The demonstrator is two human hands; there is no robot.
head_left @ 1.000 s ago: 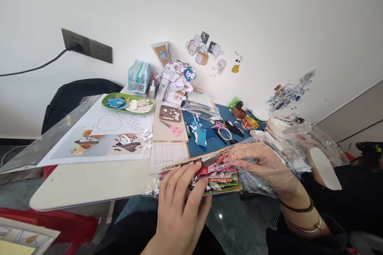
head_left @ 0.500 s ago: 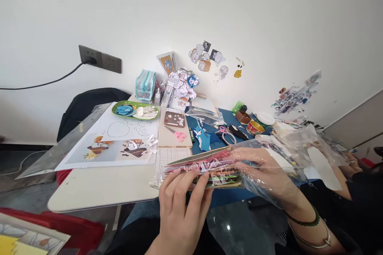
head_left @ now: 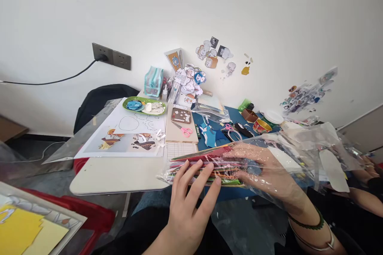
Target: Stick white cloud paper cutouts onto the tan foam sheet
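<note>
A clear plastic bag (head_left: 269,149) packed with a stack of coloured sheets (head_left: 206,167) spans the table's front edge, tilted towards me. My right hand (head_left: 260,167) is inside the bag, its fingers closed around the right end of the stack; a dark green bracelet and a metal bangle circle that wrist. My left hand (head_left: 191,199) rests against the near side of the bag, fingers spread and stretched out over the sheets. Its thumb is hard to make out. Behind the bag lie pink-handled scissors (head_left: 183,129) on a light board (head_left: 176,138).
A green tray (head_left: 128,111) of blue and white cutouts sits on printed drawings (head_left: 119,143). Blue cutouts (head_left: 208,135), a gold-red tin (head_left: 262,126) and a white-lidded tub (head_left: 273,117) stand behind. A red chair (head_left: 98,217) is at lower left; another person's arm (head_left: 366,203) shows at right.
My left fingers have spread and loosened on the bag. The right hand has stayed in the bag on the sheets. The view has turned slightly left.
</note>
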